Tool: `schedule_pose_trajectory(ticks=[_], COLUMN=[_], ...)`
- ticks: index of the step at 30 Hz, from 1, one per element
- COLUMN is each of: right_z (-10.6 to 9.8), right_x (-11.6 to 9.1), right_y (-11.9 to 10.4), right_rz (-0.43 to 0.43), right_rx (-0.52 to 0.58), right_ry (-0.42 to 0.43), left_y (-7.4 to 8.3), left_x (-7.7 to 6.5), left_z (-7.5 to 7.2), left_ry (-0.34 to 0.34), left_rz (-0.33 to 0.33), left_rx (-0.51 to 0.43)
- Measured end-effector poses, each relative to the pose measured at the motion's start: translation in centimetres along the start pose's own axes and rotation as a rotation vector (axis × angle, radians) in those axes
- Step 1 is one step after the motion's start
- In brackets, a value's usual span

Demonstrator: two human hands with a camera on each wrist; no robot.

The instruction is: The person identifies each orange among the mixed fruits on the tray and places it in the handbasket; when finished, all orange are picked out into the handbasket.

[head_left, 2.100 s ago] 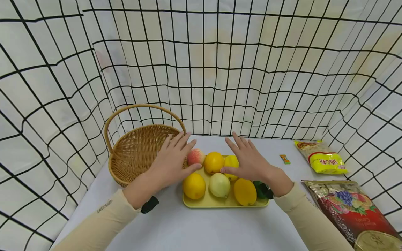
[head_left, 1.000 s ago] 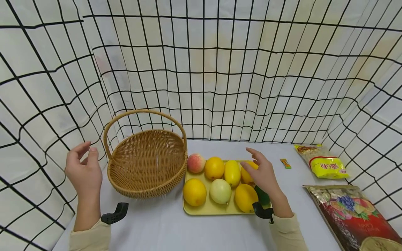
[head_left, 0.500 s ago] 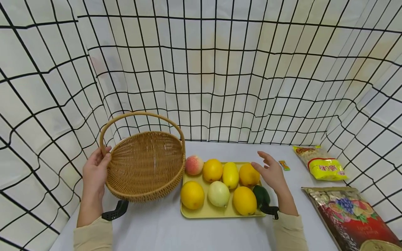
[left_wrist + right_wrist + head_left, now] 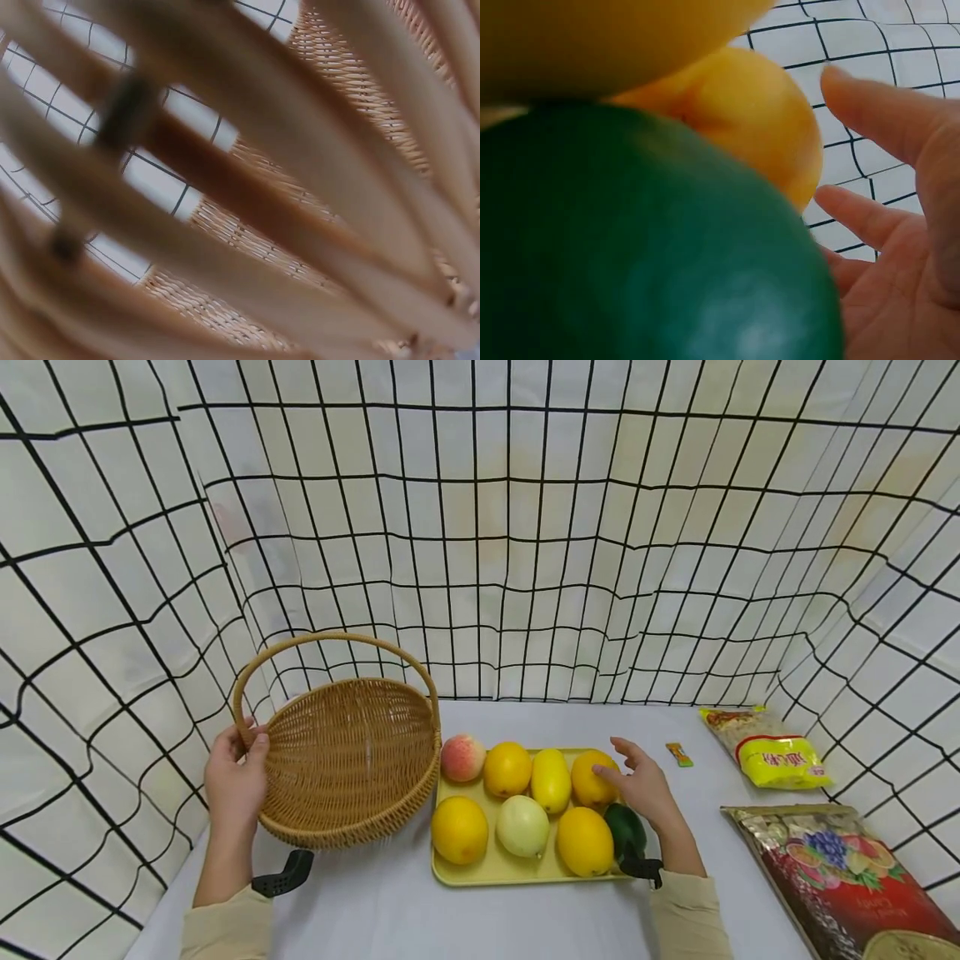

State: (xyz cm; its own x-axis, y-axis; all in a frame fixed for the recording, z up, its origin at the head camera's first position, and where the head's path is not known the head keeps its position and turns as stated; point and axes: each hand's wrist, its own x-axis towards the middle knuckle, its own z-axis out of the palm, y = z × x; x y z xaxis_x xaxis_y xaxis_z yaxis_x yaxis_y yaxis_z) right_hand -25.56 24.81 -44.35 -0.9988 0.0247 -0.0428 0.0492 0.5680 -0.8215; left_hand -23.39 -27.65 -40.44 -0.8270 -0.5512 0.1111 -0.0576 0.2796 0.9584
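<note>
My left hand grips the wicker basket at its left side, where the arched handle joins the rim. Blurred wicker strands fill most of the left wrist view. My right hand is beside the orange at the back right of the yellow tray. Thumb and fingers are spread apart around the orange's right side in the right wrist view, with a small gap showing. A dark green fruit and a yellow mango-like fruit lie in front of that orange.
The tray also bears a peach, two more oranges, a yellow oblong fruit and a pale green round fruit. Right of it lie a small packet, a yellow bag and a red candy bag. Black-gridded white walls surround the table.
Both hands drew back from over the tray. My left hand moved left, then took hold of the basket and shifted it slightly left. My right hand has come down toward the back right orange.
</note>
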Motion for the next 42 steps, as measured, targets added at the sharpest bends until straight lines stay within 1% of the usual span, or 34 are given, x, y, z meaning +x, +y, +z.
schedule_pose_trajectory(ticks=[4,11,21,26,32,39,42], right_z=[0.2,0.6,1.0,1.1,0.9,0.1,-0.2], right_x=[0.3,0.4,0.2,0.2,0.1,-0.4,-0.7], right_y=[0.4,0.8,1.5,1.5,1.2,-0.1,-0.9], right_rz=[0.014,-0.012,-0.012,-0.019,-0.021,-0.046,-0.049], right_rx=[-0.033,-0.052,-0.102,-0.106,-0.122,-0.066,-0.032], right_ry=[-0.038,-0.1,-0.132,-0.107,-0.058,0.016,0.031], left_y=[-0.3,-0.4,0.0,0.1,-0.1,-0.2,-0.3], left_x=[-0.1,-0.3,-0.5,-0.6,-0.4,-0.3,-0.3], left_z=[0.0,0.1,0.5,0.4,0.3,0.2,0.1], left_ry=[0.021,0.044,0.056,0.06,0.06,0.049,0.058], left_rz=[0.015,0.052,0.07,0.073,0.076,0.088,0.096], left_rx=[0.023,0.047,0.018,0.026,0.029,0.01,0.0])
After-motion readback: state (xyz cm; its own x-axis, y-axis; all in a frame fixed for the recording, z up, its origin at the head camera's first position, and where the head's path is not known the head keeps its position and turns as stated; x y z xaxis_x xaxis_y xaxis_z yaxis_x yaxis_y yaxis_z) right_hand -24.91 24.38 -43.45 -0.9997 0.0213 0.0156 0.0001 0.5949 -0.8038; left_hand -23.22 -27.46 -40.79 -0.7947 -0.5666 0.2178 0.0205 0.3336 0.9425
